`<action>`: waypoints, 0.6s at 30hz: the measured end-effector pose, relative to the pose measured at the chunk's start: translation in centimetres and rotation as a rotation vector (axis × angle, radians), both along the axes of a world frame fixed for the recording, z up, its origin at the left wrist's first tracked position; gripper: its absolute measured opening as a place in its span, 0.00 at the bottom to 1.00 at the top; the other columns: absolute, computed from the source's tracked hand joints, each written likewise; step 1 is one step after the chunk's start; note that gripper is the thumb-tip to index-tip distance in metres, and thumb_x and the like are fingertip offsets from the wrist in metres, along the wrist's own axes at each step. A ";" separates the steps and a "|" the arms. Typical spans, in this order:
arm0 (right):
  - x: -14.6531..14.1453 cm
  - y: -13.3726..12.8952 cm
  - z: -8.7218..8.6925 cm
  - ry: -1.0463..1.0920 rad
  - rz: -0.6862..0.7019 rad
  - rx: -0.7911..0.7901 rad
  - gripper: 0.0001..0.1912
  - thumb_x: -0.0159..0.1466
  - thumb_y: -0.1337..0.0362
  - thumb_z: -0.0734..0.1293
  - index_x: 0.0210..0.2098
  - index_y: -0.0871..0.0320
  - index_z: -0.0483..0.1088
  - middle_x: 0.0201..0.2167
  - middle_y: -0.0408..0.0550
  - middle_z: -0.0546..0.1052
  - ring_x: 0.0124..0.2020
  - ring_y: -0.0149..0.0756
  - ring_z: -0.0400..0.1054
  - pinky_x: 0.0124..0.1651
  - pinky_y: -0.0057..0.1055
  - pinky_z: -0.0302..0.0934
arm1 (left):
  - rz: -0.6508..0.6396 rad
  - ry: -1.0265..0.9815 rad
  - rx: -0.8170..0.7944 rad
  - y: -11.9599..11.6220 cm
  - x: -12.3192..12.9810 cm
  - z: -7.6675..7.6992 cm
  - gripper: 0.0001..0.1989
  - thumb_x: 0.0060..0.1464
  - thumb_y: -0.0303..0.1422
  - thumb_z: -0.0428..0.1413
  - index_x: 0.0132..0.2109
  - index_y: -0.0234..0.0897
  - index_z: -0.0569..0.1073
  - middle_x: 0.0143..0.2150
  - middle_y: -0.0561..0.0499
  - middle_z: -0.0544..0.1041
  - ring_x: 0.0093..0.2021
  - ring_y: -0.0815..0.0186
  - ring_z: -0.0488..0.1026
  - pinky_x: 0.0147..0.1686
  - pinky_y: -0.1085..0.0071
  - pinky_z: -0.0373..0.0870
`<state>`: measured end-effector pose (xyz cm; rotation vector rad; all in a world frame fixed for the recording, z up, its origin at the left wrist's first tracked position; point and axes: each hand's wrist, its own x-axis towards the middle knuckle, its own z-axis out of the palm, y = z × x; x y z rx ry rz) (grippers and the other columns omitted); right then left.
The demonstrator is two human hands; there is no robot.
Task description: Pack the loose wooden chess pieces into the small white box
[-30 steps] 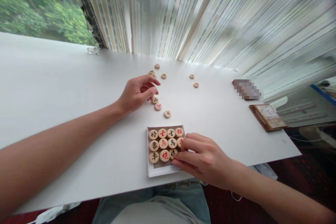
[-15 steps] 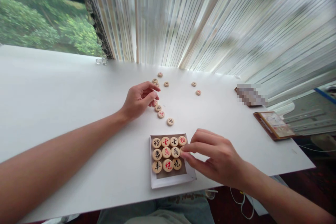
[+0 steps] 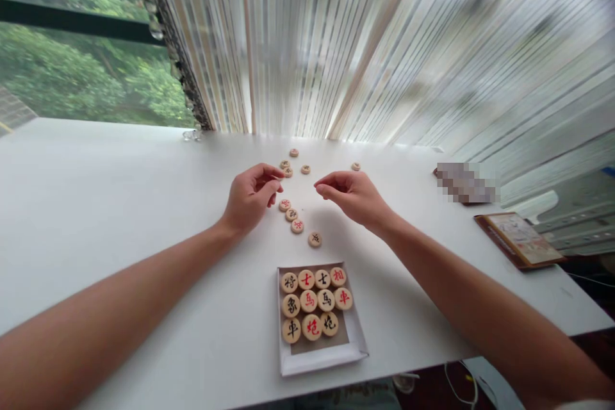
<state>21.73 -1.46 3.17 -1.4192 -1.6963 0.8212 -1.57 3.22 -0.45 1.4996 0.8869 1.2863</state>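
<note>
Fingers of the right hand (image 3: pixel 358 197), tips looking together, have left the box (image 3: pixel 324 360) for near loose discs (image 3: pixel 314 239), uncovering eleven boxed discs (image 3: pixel 309 300), while the left hand (image 3: pixel 246 197) holds its fingers apart.

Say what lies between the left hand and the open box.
Head view: three round pieces in a line, then one black-marked piece nearer the box.
</note>
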 end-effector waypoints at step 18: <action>-1.5 2.2 -4.4 -0.036 0.112 0.127 0.13 0.66 0.58 0.70 0.39 0.62 0.82 0.30 0.48 0.81 0.28 0.29 0.67 0.33 0.27 0.59 | -0.009 0.056 -0.009 -0.5 0.1 0.5 0.07 0.55 0.29 0.61 0.42 0.32 0.78 0.29 0.51 0.77 0.22 0.73 0.66 0.23 0.75 0.63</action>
